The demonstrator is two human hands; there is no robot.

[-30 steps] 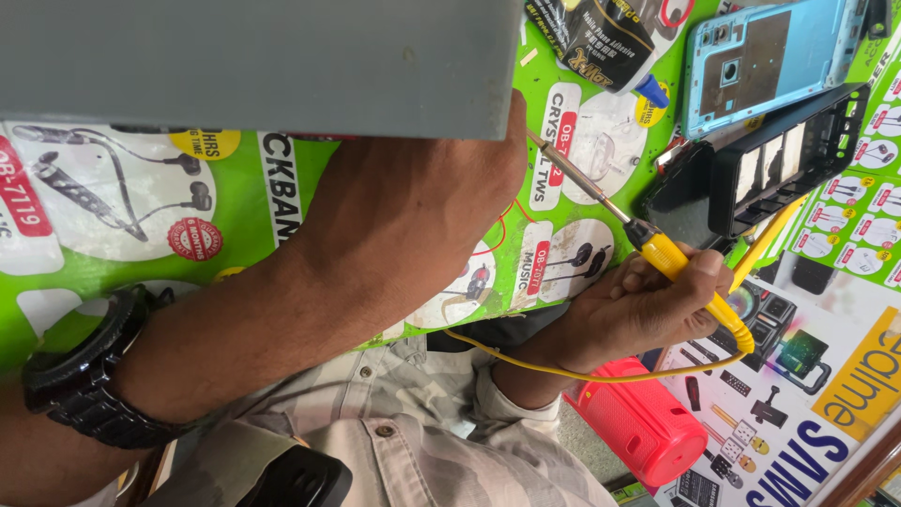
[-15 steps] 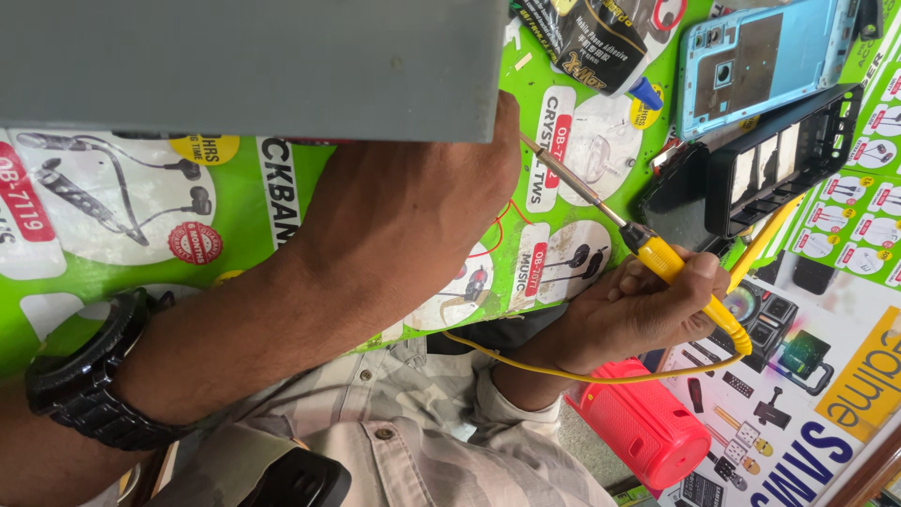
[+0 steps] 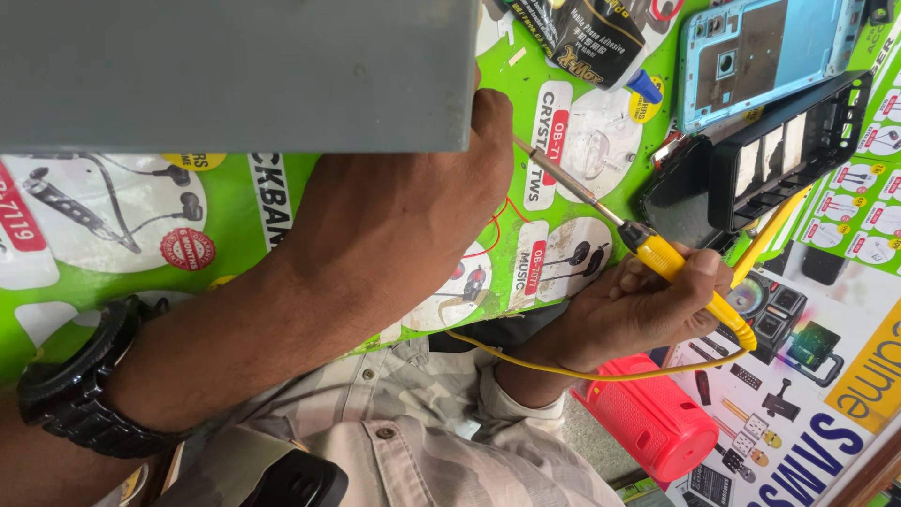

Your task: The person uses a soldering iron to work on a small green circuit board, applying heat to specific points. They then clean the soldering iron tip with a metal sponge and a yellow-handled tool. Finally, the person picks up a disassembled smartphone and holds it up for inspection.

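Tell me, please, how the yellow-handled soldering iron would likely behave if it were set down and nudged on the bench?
The soldering iron has a round, slim handle, so it would probably roll. Its thin yellow cord looks floppy and could tug it sideways. The long metal tip seems stiff, and the right hand grips the iron like a pen, suggesting it is light.

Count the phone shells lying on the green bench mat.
2: a light blue phone back shell at the top right, and a black frame just below it. The grey panel may hide more.
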